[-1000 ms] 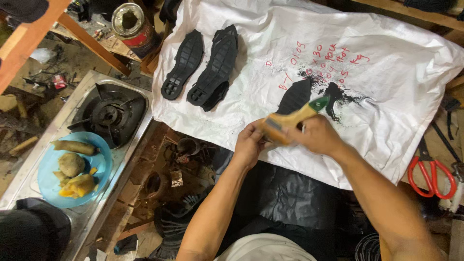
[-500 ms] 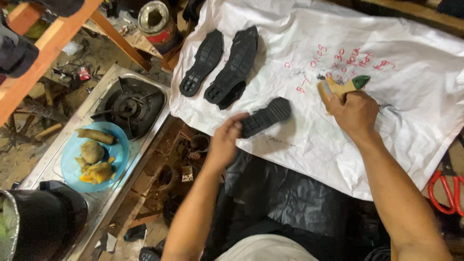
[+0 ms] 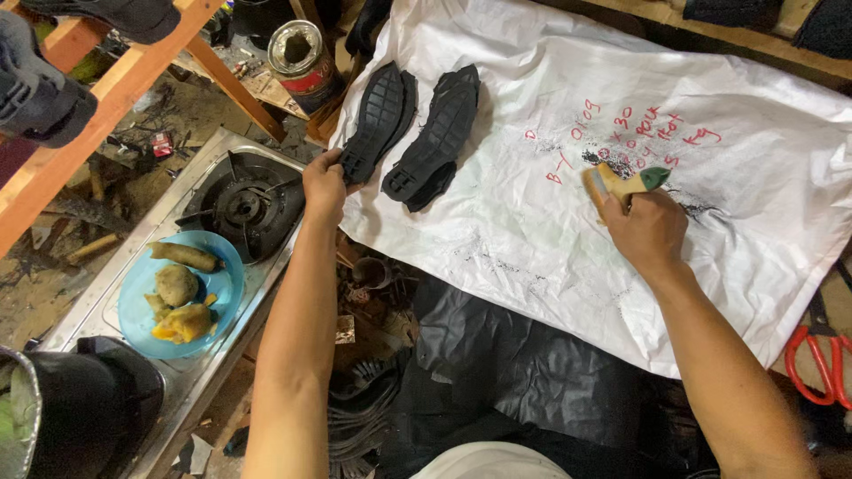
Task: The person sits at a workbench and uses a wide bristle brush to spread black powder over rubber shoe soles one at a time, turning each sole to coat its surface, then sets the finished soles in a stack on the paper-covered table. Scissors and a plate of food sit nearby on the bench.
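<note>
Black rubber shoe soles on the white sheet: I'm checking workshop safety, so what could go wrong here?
1. The left hand grips a black rubber sole at the white sheet's edge; it could slip toward the gas stove burner.
2. The wooden-handled brush in the right hand may smear more dark residue on the sheet.
3. The blue plate of food sits close, risking contamination.

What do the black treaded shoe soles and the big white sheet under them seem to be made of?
The black treaded shoe soles look like moulded rubber: matte, with blocky grip ridges. The big white sheet looks like thin plastic or woven sacking, judging by its creases and slight sheen; which one is unclear.
</note>
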{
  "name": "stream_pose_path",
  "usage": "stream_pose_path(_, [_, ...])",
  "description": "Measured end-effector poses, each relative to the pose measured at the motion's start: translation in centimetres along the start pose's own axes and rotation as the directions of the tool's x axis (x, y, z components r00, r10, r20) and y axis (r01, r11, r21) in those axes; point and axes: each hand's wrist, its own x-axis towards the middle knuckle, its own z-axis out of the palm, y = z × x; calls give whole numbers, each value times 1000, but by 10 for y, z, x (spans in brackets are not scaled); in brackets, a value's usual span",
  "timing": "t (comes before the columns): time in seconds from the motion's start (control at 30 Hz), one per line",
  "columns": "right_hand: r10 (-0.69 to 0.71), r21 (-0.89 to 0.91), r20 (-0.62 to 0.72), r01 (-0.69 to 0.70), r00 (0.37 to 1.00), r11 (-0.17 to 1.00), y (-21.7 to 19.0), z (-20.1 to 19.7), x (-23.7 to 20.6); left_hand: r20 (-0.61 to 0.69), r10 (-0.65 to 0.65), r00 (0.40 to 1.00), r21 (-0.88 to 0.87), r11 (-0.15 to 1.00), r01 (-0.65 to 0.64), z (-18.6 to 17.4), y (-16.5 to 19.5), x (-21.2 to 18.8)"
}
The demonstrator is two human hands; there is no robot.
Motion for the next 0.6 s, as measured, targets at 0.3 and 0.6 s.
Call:
stream_pose_path(0.3, [-74, -25, 6, 74, 997, 997, -25, -5, -1, -6, 130, 991, 308, 943, -122, 1, 2, -5])
stream_pose_path(0.6, [0, 61, -41, 2, 999, 998, -35, -13, 10, 505, 498, 705, 650, 319, -690, 19, -7, -57])
